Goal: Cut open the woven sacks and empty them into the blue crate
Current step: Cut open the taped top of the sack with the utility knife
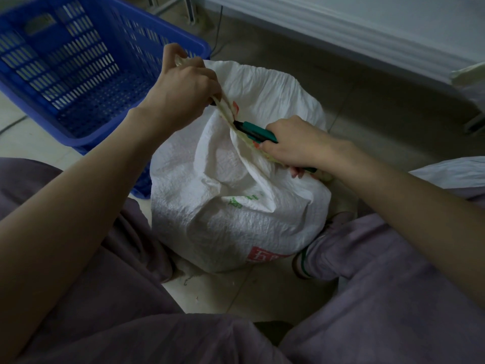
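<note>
**Knife at the sack's top seam, crate waiting behind**

The right hand is curled tight round a green-handled utility knife. The knife's dark tip points up and to the left and meets the bunched top edge of the white woven sack. The left hand is closed on that same edge higher up, with the fingers wrapped round the gathered fabric and holding it taut and raised. The two hands are near each other along the one strip of fabric, and the knife tip lies between them.

The sack stands upright on the floor between the person's knees, which are covered by loose purple-grey trousers. It is full and rounded, with red and green print on its sides (the lettering is too creased to read). A shoe with a green stripe rests just beside the sack's lower right.

The blue crate sits behind and to the left of the sack, beyond the left hand, and its near corner touches or almost touches the sack. Through its slatted walls the floor shows. The floor is of pale tiles, with a few scraps lying near the sack's base. At the right edge, past the right forearm, lies part of another white sack. Farther back a long white ledge runs across the top of the view, with metal legs and a cable visible beyond the crate.
</note>
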`<state>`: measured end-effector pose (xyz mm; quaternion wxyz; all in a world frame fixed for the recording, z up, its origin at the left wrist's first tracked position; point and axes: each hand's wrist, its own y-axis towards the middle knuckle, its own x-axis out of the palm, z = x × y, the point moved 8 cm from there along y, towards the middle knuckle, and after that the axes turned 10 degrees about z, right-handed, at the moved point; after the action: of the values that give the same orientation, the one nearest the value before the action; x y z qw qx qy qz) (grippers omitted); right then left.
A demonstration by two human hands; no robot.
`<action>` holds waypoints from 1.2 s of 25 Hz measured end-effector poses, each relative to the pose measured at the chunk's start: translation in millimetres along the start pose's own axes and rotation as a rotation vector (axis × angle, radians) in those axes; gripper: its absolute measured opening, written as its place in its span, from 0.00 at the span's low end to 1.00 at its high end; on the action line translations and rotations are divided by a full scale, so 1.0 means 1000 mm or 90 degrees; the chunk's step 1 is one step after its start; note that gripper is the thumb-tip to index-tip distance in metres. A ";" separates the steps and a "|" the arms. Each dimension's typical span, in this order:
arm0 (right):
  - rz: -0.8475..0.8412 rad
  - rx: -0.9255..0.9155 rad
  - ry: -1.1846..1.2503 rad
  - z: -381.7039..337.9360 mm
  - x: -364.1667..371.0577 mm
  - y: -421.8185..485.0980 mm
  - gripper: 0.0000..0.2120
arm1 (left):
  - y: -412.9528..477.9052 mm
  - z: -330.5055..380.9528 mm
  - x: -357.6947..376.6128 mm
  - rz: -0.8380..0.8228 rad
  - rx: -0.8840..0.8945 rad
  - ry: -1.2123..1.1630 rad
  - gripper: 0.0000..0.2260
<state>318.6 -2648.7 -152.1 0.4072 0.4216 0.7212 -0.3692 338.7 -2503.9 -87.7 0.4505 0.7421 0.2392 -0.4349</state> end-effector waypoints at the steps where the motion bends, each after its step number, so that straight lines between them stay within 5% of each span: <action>1: 0.005 -0.011 -0.029 -0.001 0.000 -0.001 0.13 | 0.000 0.000 0.000 0.001 -0.002 -0.001 0.07; 6: 0.016 -0.046 -0.167 0.002 0.009 -0.010 0.14 | -0.005 -0.006 0.006 -0.018 -0.042 0.004 0.07; 15: 0.135 -0.081 -0.156 0.002 -0.012 -0.011 0.15 | -0.009 -0.004 0.003 -0.008 -0.041 -0.004 0.06; 30: 0.095 -0.072 -0.241 0.003 -0.008 -0.008 0.14 | -0.005 -0.006 0.007 -0.002 -0.037 -0.003 0.07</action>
<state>314.0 -2656.7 -144.9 0.5847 0.3733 0.6180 -0.3700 340.9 -2496.4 -94.4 0.4716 0.7273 0.2516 -0.4304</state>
